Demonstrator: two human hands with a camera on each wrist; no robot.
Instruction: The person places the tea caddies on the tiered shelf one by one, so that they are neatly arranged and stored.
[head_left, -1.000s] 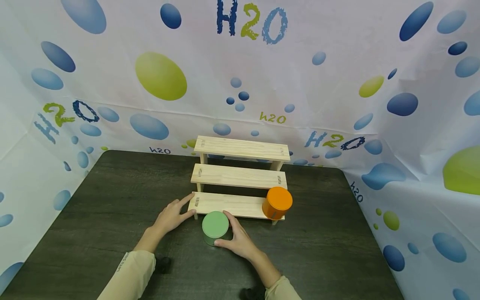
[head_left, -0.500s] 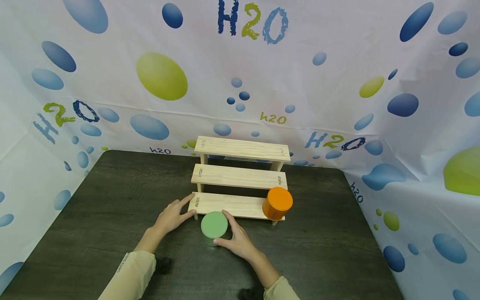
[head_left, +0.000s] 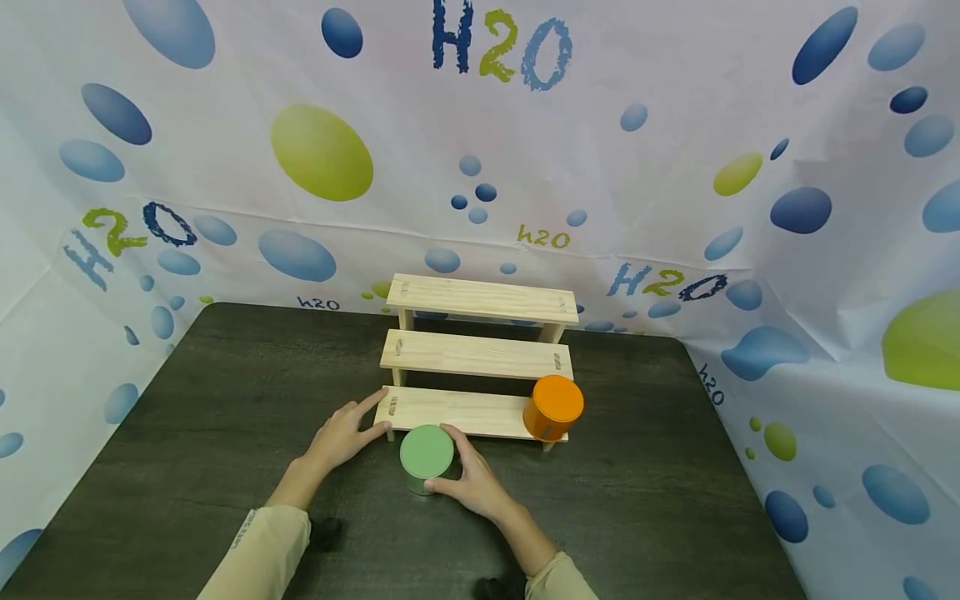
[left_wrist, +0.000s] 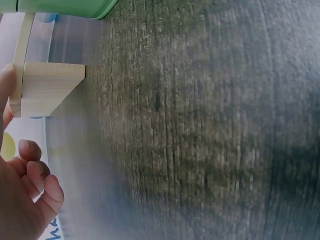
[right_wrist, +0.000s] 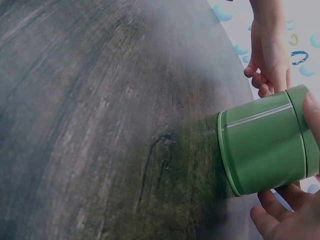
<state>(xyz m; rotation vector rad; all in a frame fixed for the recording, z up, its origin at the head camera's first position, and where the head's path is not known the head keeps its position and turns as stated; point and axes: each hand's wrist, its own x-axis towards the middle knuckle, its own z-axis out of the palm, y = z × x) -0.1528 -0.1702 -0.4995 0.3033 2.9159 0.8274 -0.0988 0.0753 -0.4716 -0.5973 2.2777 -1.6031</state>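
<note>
Green can (head_left: 426, 454) has edged left; right hand (head_left: 477, 486) grips it.

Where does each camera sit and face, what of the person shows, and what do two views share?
Head: on the head, facing forward and down at the wooden shelf, orange canister and green canister; left hand, right hand and sleeves show.
Left wrist: worn there, facing the dark tabletop and wooden shelf's end; part of the left hand shows.
Right wrist: worn there, facing the dark tabletop and green canister; part of the right hand, and the left hand beyond, show.
Shared: both wrist views show the green canister.
</note>
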